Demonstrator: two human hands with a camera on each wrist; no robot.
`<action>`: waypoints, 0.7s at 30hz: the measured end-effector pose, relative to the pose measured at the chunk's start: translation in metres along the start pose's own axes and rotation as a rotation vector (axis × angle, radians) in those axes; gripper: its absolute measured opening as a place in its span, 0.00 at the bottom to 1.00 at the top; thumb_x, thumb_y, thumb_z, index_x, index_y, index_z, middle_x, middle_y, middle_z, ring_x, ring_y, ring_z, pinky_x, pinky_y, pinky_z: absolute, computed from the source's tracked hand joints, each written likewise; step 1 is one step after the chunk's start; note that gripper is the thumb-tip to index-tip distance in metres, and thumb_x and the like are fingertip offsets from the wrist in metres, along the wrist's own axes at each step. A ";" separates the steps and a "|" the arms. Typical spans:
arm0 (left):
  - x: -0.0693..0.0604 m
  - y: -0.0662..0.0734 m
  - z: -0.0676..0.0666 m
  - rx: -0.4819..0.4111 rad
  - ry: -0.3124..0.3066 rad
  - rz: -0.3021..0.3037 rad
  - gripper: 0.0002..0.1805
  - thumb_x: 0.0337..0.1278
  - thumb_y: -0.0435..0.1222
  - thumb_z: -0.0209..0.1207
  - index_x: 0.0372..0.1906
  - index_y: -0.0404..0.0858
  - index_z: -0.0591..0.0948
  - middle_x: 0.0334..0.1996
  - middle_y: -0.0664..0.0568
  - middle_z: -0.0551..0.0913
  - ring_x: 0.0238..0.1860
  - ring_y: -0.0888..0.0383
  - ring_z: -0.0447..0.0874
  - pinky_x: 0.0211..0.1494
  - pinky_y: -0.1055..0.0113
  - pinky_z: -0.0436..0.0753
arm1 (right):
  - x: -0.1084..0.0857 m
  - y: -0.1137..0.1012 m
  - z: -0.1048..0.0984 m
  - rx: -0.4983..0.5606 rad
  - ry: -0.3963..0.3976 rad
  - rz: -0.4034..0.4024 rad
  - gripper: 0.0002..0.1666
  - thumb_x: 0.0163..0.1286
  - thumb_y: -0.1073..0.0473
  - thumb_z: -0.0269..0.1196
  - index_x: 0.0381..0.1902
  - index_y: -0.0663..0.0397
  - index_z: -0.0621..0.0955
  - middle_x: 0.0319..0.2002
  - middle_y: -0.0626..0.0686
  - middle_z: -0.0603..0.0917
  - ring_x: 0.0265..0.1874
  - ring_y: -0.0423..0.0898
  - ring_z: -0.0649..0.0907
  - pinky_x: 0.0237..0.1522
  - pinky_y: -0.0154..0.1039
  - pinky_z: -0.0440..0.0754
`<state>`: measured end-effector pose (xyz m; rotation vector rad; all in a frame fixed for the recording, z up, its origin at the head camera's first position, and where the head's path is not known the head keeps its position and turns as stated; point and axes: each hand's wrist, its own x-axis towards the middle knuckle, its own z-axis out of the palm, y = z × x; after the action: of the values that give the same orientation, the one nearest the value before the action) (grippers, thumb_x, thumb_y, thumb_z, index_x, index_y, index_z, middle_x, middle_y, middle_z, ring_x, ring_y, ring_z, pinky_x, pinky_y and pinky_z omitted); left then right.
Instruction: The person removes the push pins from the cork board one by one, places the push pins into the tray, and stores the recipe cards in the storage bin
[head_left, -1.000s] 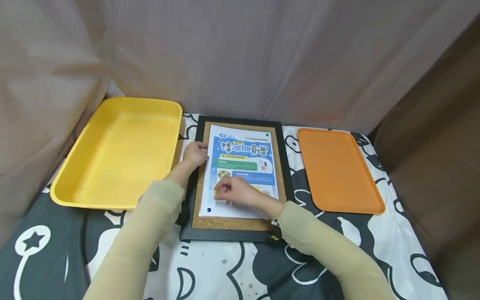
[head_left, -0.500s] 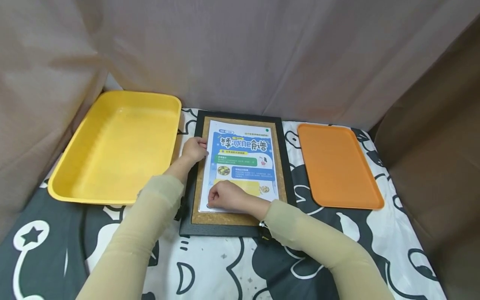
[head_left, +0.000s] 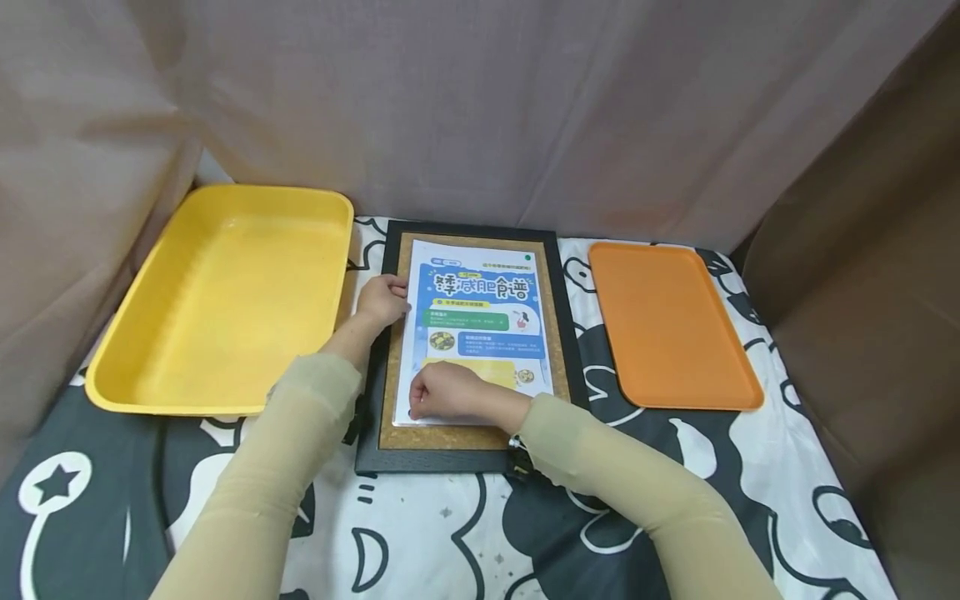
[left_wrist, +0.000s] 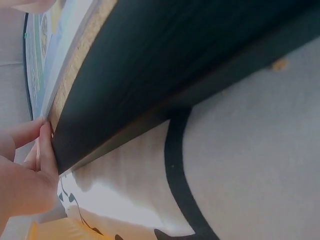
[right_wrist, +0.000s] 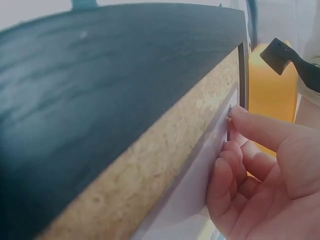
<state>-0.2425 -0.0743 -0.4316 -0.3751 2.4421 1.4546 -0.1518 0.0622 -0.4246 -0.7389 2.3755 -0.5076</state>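
Observation:
A printed sheet (head_left: 487,337), white and blue with Chinese text, lies on a cork board (head_left: 450,437) with a black frame (head_left: 442,461). My left hand (head_left: 382,301) rests at the sheet's left edge, fingers nearly straight and touching the edge in the left wrist view. My right hand (head_left: 447,392) is at the sheet's lower left corner. There its thumb and curled index finger pinch a small dark blue thumbtack (right_wrist: 229,113), mostly hidden by the fingers. At the sheet's upper right corner sits a green thumbtack (head_left: 528,257).
To the left of the board stands a deep yellow tray (head_left: 217,308), close behind my left forearm. A flat orange tray (head_left: 675,325) lies on the right. Beneath everything is a patterned black and white cloth (head_left: 420,533), with grey curtains (head_left: 450,108) behind.
My right hand has come down and left from above the sheet onto the blue thumbtack at the lower left corner. The left hand stays at the sheet's left edge.

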 end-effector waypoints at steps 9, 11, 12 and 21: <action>-0.002 0.001 -0.001 -0.005 -0.013 -0.002 0.25 0.57 0.25 0.54 0.62 0.34 0.69 0.49 0.42 0.78 0.48 0.49 0.79 0.52 0.63 0.81 | 0.000 0.000 -0.003 -0.008 -0.063 -0.035 0.12 0.64 0.58 0.61 0.20 0.48 0.79 0.14 0.43 0.71 0.16 0.38 0.70 0.21 0.28 0.64; -0.002 0.001 0.000 -0.005 -0.018 -0.008 0.26 0.58 0.25 0.54 0.63 0.34 0.69 0.49 0.42 0.78 0.48 0.49 0.79 0.52 0.63 0.81 | 0.000 0.001 -0.005 0.013 -0.083 -0.044 0.12 0.64 0.58 0.61 0.20 0.48 0.79 0.13 0.43 0.70 0.16 0.38 0.69 0.21 0.28 0.63; -0.002 0.001 0.000 -0.004 -0.019 -0.009 0.26 0.58 0.25 0.54 0.63 0.34 0.69 0.50 0.42 0.77 0.48 0.49 0.79 0.52 0.63 0.81 | 0.000 0.002 -0.005 0.021 -0.094 -0.047 0.11 0.64 0.58 0.61 0.21 0.48 0.79 0.13 0.43 0.69 0.16 0.38 0.69 0.21 0.28 0.63; -0.001 0.000 0.000 0.009 -0.010 0.005 0.26 0.57 0.24 0.54 0.62 0.33 0.69 0.50 0.41 0.77 0.48 0.49 0.79 0.52 0.63 0.81 | -0.002 0.007 -0.013 0.108 -0.238 -0.143 0.08 0.64 0.62 0.60 0.25 0.55 0.81 0.14 0.43 0.69 0.16 0.37 0.66 0.23 0.26 0.62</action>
<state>-0.2416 -0.0739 -0.4317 -0.3591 2.4431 1.4434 -0.1615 0.0706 -0.4176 -0.8723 2.0693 -0.5690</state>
